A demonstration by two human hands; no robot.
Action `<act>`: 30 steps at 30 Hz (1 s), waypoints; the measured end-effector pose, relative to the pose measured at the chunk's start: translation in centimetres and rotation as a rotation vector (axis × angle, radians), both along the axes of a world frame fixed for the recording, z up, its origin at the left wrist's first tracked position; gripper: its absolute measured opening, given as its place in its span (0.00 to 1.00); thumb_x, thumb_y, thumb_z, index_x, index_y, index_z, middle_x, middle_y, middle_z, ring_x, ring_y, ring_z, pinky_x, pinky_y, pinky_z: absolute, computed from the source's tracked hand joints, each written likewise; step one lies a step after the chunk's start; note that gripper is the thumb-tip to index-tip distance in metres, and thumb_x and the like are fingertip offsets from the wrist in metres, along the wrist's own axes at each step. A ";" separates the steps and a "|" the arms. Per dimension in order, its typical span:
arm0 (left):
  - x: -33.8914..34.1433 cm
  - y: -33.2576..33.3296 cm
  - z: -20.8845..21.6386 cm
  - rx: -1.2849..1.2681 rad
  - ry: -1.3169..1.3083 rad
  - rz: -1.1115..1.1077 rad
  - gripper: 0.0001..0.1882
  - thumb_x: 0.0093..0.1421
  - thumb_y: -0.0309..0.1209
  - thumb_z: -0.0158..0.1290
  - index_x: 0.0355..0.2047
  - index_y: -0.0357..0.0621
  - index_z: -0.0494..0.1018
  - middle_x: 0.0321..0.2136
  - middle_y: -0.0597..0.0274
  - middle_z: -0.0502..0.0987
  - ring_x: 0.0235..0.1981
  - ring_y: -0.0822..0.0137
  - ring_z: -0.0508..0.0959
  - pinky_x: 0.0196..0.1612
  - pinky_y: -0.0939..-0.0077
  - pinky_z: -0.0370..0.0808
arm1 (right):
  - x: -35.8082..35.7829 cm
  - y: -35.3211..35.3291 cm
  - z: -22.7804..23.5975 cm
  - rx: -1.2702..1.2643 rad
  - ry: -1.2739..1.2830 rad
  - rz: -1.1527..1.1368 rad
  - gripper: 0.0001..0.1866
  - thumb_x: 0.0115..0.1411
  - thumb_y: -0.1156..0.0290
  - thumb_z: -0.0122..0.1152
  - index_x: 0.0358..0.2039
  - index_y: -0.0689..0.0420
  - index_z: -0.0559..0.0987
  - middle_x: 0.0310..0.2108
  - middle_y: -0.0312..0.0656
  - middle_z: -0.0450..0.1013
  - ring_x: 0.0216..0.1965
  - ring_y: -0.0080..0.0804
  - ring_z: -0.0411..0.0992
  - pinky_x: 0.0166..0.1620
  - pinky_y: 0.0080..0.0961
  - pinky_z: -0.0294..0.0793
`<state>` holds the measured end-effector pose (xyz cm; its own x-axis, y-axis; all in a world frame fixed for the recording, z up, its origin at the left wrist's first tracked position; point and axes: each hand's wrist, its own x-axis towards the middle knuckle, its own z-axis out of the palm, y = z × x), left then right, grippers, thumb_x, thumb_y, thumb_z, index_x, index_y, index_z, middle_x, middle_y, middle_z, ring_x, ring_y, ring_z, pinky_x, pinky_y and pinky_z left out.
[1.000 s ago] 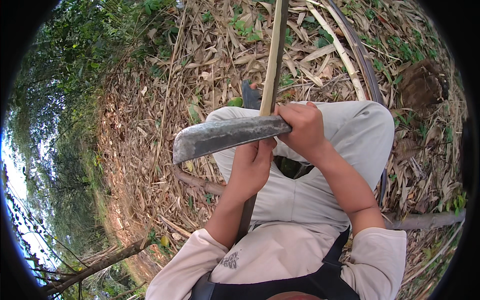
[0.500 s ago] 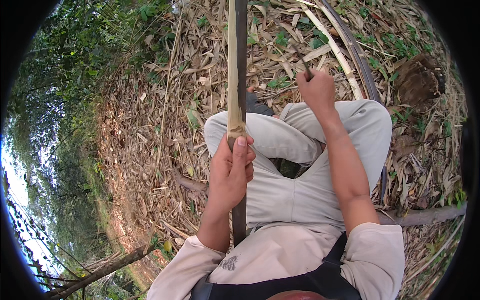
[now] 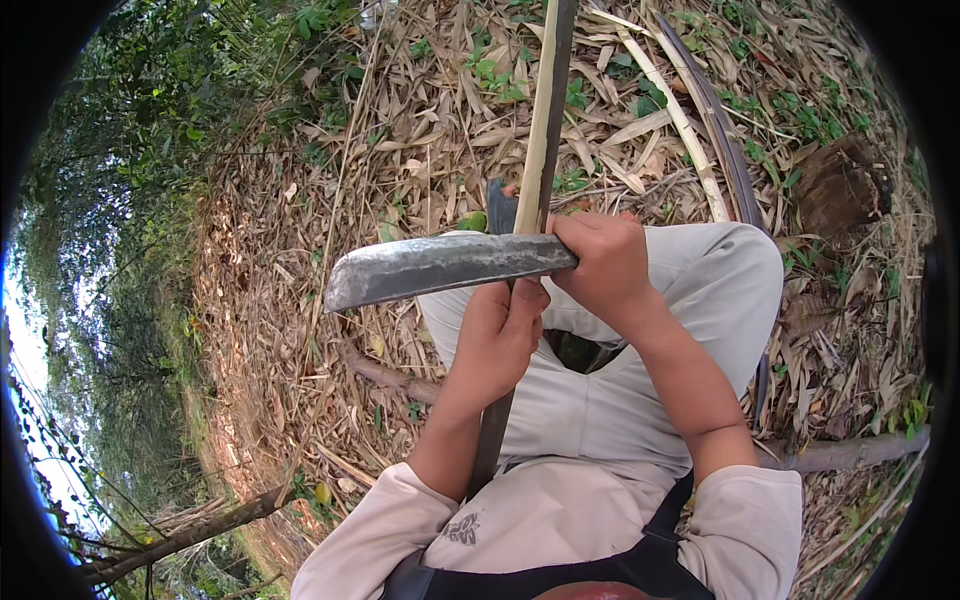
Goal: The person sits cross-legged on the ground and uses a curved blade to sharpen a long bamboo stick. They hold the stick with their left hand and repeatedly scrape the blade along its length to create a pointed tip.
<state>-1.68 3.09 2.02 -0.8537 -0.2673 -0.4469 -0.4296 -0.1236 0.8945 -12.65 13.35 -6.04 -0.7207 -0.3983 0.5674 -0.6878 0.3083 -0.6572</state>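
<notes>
A long strip that looks like split bamboo (image 3: 546,130), pale on its left side and dark on its right, runs from the top of the view down to my waist. My left hand (image 3: 500,335) grips it, thumb along its face. In my closed right hand (image 3: 608,262) is a machete (image 3: 450,268). Its broad grey blade points left and lies across the strip just above my left thumb. The machete's handle is hidden inside my fist.
My crossed legs in pale trousers (image 3: 700,270) lie under my hands. Beyond my right knee are a pale strip (image 3: 680,125) and a dark strip (image 3: 722,140). A cut stump (image 3: 845,185) stands at right. Dry leaves (image 3: 270,250) cover the ground; a branch (image 3: 860,455) lies at lower right.
My right hand has come down and left, swinging the machete blade across the strip. My left hand has shifted slightly right, and the strip now tilts with its top to the right.
</notes>
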 end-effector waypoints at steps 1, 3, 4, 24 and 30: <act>0.0 0.3 -0.3 -0.069 0.009 0.003 0.17 0.74 0.42 0.42 0.42 0.40 0.69 0.22 0.73 0.63 0.16 0.84 0.57 0.17 0.86 0.55 | 0.0 -0.2 -0.7 -0.009 -0.007 0.005 0.08 0.41 0.66 0.70 0.19 0.48 0.76 0.15 0.31 0.70 0.18 0.32 0.74 0.19 0.36 0.59; 0.4 0.5 -0.7 -0.200 0.028 -0.013 0.17 0.74 0.43 0.42 0.39 0.40 0.68 0.22 0.73 0.64 0.16 0.84 0.58 0.18 0.86 0.56 | 0.2 -0.2 -0.8 -0.013 -0.024 -0.001 0.09 0.41 0.66 0.70 0.20 0.48 0.76 0.15 0.31 0.70 0.18 0.32 0.74 0.20 0.37 0.58; 0.6 0.4 -1.0 -0.262 0.038 -0.032 0.18 0.74 0.43 0.42 0.38 0.39 0.68 0.22 0.73 0.65 0.16 0.85 0.59 0.18 0.86 0.56 | 0.3 -0.2 -0.7 -0.017 -0.031 -0.002 0.09 0.41 0.66 0.70 0.20 0.48 0.76 0.15 0.31 0.70 0.18 0.31 0.74 0.20 0.37 0.58; 2.8 1.8 1.6 -0.247 0.022 -0.119 0.14 0.75 0.39 0.39 0.45 0.40 0.66 0.21 0.74 0.61 0.16 0.85 0.57 0.17 0.86 0.55 | -10.4 3.4 -5.7 -0.032 -0.515 -0.492 0.20 0.57 0.61 0.59 0.14 0.62 0.76 0.11 0.47 0.70 0.14 0.43 0.70 0.25 0.38 0.69; -0.4 -0.1 2.3 0.047 -0.013 -0.033 0.15 0.75 0.41 0.39 0.46 0.41 0.66 0.21 0.71 0.62 0.14 0.83 0.57 0.16 0.86 0.56 | -7.2 1.8 -2.2 -0.385 -0.800 -0.415 0.17 0.54 0.68 0.64 0.13 0.62 0.73 0.10 0.33 0.66 0.15 0.19 0.63 0.22 0.23 0.64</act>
